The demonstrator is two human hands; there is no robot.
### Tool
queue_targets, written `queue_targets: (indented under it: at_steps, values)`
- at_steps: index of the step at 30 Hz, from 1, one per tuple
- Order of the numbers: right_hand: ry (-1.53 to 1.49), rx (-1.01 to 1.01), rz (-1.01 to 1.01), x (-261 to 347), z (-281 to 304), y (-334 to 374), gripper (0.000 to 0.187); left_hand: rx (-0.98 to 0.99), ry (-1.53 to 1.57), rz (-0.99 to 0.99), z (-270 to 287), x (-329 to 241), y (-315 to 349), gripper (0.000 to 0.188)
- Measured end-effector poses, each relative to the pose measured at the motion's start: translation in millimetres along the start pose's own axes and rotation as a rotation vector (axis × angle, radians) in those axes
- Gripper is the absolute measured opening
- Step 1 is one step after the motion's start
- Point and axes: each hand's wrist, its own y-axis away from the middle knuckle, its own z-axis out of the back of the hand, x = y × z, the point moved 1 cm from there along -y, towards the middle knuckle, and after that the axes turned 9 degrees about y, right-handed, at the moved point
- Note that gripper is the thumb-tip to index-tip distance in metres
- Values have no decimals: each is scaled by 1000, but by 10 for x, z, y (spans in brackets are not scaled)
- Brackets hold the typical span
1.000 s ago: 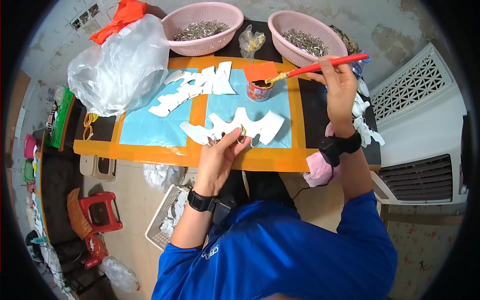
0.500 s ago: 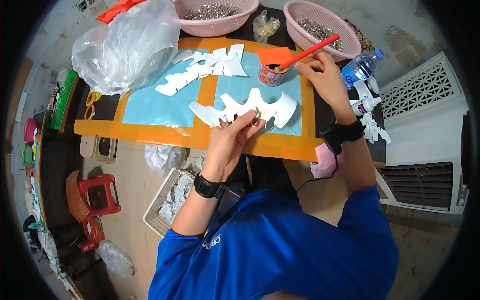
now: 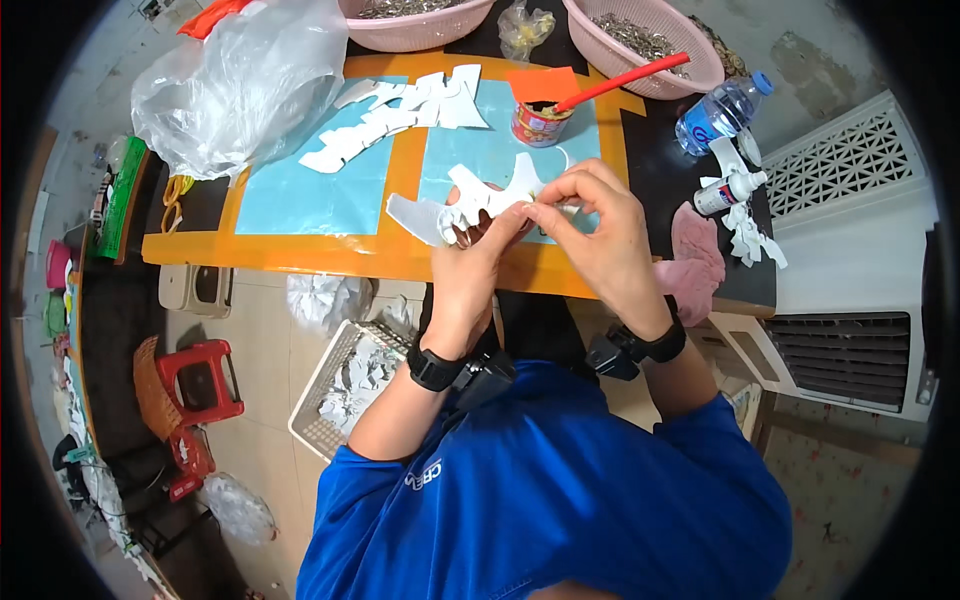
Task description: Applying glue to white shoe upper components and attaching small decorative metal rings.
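My left hand (image 3: 470,268) grips a white scalloped cut-out piece (image 3: 472,192) by its near edge, with fingers curled beneath it. Metal rings showed along that edge a moment ago; now my fingers mostly cover them. Thumb and forefinger of my right hand (image 3: 608,238) pinch together at the same edge, touching the left fingertips. Whatever small thing may lie between them is hidden. Just beyond stands a small printed tin (image 3: 538,127) with an orange flap (image 3: 542,84) and a red stick (image 3: 630,80) leaning out of it. More white cut-outs (image 3: 375,125) lie at the far left.
The table (image 3: 300,252) has orange tape and blue sheets. Two pink baskets (image 3: 420,30) of metal pieces stand at the back, beside a clear plastic bag (image 3: 240,90). A water bottle (image 3: 715,118), small white bottle (image 3: 730,193) and pink cloth (image 3: 692,260) lie right.
My right hand has come from beside the red stick down and left to the white piece, its fingers now pinched there. The stick stays in the tin. The view has shifted slightly.
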Motion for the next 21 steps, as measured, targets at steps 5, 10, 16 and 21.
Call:
queue_targets:
  at_steps: [5, 10, 16, 21]
  values:
    - [-38, 58, -50, 18, -4, 3, 13, 7, -63, -82, 24, 20, 16, 25]
    - [-1, 64, -49, 21, 3, 17, 13, 21, -198, -140, 107, 67, 4, 33]
    - [105, 58, 126, 4, -12, -11, 13, 19, -167, -89, 80, 9, 51, 27]
    - [213, 27, 279, 34, 29, -31, 15, 26, -164, -73, 68, -51, 73, 29]
